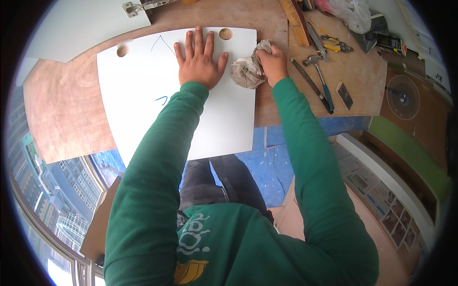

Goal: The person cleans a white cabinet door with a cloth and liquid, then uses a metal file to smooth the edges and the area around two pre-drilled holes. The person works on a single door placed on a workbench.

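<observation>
A white panel (pixel 224 119) with two round holes near its far edge lies on the wooden workbench, and its near edge overhangs the bench. Blue pen marks (pixel 162 100) show on its face. Flat on the panel, between the holes, rests my left hand (pixel 199 59) with fingers spread. My right hand (pixel 273 64) is closed on a crumpled greyish-beige rag (pixel 248 71) at the panel's right edge. Part of the rag lies over the white surface, and the rest is bunched in my fingers.
Right of the rag lie a hammer (pixel 320 78), a dark bar-like tool (pixel 312 86), yellow-handled pliers (pixel 338 46) and a small dark block (pixel 343 95). A metal hinge (pixel 133 8) sits on another white board (pixel 81 28) at far left. Blue sheeting (pixel 272 162) covers the floor.
</observation>
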{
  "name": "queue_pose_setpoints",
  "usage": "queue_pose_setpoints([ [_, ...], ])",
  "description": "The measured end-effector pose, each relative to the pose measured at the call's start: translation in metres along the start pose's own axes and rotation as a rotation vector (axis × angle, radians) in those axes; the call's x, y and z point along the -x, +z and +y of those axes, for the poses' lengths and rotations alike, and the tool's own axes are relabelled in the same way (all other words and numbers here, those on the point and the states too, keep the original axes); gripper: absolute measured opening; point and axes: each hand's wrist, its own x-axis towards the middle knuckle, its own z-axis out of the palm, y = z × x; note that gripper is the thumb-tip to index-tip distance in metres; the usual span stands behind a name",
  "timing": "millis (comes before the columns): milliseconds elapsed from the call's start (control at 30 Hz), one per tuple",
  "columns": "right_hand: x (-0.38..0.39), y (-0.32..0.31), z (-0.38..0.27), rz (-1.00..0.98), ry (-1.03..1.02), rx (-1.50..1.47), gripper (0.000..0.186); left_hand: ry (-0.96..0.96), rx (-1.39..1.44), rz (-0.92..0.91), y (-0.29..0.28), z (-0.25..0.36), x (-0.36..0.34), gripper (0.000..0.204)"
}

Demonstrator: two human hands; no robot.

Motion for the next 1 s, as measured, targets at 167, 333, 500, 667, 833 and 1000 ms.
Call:
queue_pose_setpoints([
  [167,-0.038,-0.003,-0.020,-0.001,0.004,0.011,0.014,0.008,0.006,-0.012,-0.003,0.005,-0.002,0.075],
  [333,-0.039,0.000,-0.012,-0.009,-0.035,0.001,0.016,0.010,0.011,-0.012,-0.003,0.004,-0.002,0.074],
  [500,-0.008,-0.008,-0.008,-0.057,0.031,-0.142,0.015,0.009,0.013,0.001,-0.002,0.003,-0.001,0.074],
  [667,-0.050,-0.004,-0.025,-0.047,0.032,-0.141,0.019,0.011,-0.017,0.008,-0.002,0.004,-0.002,0.075],
  [833,-0.063,0.003,-0.008,0.077,-0.092,-0.096,0.018,0.012,-0.018,-0.002,-0.002,0.007,-0.003,0.075],
  [1000,-0.032,-0.003,-0.008,-0.038,0.033,-0.128,0.011,0.000,-0.020,0.004,-0.001,0.004,-0.001,0.075],
])
